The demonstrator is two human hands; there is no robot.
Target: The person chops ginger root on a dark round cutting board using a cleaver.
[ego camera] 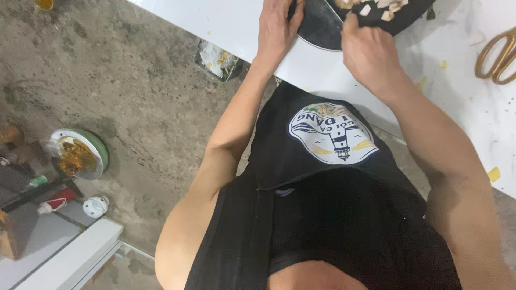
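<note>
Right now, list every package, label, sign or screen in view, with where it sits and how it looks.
Printed emblem: on the black apron at the person's chest; rounded white patch with a dark blue lighthouse and yellow touches.
Crumpled wrapper: on the floor by the white table's edge, left of the left hand; clear and white with yellow.
Small tube: low left on the floor; red and white.
No screens or signs.

The person is wearing a black sleeveless top (322, 231), leaving both arms bare. It is bearing a round white-and-blue lighthouse emblem (333, 134) with yellow accents.
</note>
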